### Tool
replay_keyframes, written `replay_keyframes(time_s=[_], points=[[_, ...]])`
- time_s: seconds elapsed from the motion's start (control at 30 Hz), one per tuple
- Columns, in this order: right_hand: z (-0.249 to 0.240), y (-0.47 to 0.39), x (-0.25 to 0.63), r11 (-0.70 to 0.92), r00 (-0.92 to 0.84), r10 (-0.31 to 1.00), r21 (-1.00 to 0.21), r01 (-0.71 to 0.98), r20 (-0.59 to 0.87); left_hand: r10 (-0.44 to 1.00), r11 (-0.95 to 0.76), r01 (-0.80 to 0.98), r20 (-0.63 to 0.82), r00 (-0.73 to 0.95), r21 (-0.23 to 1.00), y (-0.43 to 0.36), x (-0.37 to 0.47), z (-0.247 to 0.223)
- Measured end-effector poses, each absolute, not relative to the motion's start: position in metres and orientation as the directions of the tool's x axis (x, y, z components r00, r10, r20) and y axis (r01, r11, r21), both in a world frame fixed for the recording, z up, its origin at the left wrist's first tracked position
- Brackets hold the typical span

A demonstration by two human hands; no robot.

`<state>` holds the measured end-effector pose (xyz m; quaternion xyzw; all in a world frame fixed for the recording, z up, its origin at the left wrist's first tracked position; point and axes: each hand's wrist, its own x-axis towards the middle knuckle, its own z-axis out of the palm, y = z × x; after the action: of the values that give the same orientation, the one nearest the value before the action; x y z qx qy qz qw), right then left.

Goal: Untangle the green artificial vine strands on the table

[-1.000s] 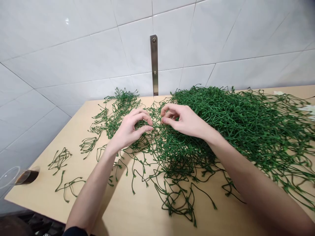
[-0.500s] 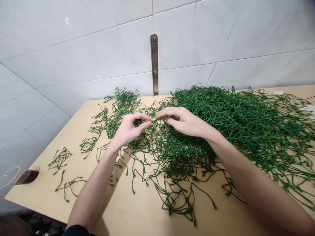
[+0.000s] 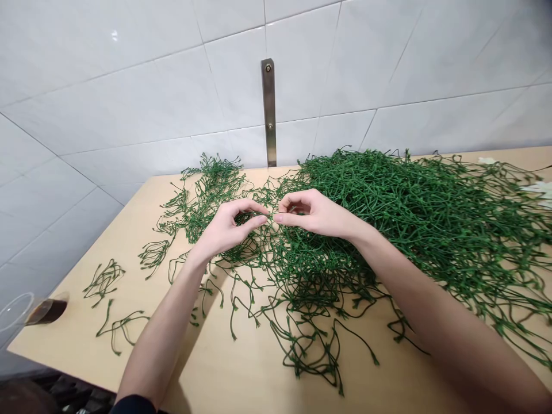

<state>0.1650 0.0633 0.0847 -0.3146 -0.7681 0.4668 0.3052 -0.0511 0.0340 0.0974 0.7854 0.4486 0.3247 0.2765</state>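
My left hand (image 3: 232, 225) is closed in a pinch, thumb against forefinger, on what looks like the tip of a thin green stem. Facing it, almost touching, my right hand (image 3: 309, 213) pinches at the same spot with thumb and forefinger. The short piece between the fingertips is too small to see clearly. Under and behind the right hand spreads a big tangled heap of green stems (image 3: 414, 213), each with small forked tips. A looser bunch of the same stems (image 3: 218, 175) lies beyond the left hand.
Small groups of stems (image 3: 103, 280) lie at the left of the wooden table (image 3: 233, 368). A clear cup with dark liquid (image 3: 49, 309) rests at the left edge. White scraps (image 3: 539, 190) lie far right. A metal bracket (image 3: 268, 112) is fixed to the tiled wall.
My right thumb and fingertips have come together into a pinch next to the left fingertips; before, the thumb was further back. My left hand has barely moved.
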Motion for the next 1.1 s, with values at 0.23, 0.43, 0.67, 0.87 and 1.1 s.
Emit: replay_keyframes(time_s=[0.23,0.43,0.67,0.87,1.1], points=[[0.075,0.069,0.159,0.2,-0.62,0.775,-0.978,0.063,0.119,0.904,-0.365,0.522,0.16,0.396,0.771,0.038,-0.046,0.087],[0.046,0.076,0.147,0.06,-0.571,0.819,-0.998,-0.006,0.052,0.924,-0.269,0.346,0.139,0.357,0.899,0.051,-0.039,0.051],[0.025,0.083,0.144,0.051,-0.549,0.836,-0.998,0.049,0.016,0.933,-0.293,0.357,0.183,0.31,0.887,0.053,-0.037,0.028],[0.021,0.081,0.141,0.139,-0.506,0.858,-0.988,0.067,0.086,0.907,-0.281,0.278,0.159,0.39,0.919,0.056,-0.04,0.021],[0.015,0.083,0.14,0.138,-0.49,0.864,-0.99,0.005,0.118,0.948,-0.144,0.163,0.089,0.307,0.976,0.059,-0.042,0.018]])
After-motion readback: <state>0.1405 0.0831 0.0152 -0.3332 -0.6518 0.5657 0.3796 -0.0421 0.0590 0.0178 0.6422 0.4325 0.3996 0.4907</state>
